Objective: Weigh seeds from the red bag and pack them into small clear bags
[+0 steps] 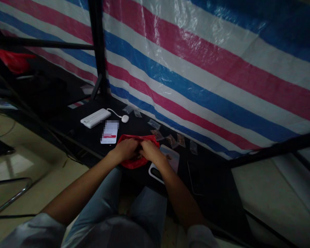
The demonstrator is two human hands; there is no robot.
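My left hand (126,148) and my right hand (151,151) meet over a red plastic bag (134,162) lying on the black table (74,120). Both hands have their fingers curled together at the bag's opening, pinching something small and dark that I cannot make out. A white digital scale (170,160) lies just right of my right hand, partly under my wrist.
Several small clear bags (177,140) line the table's back edge under a striped tarp (196,69). A white power bank (95,118) with its cable, a white card (110,132) and a black upright post (98,48) stand to the left. A dark tablet (204,179) lies at right.
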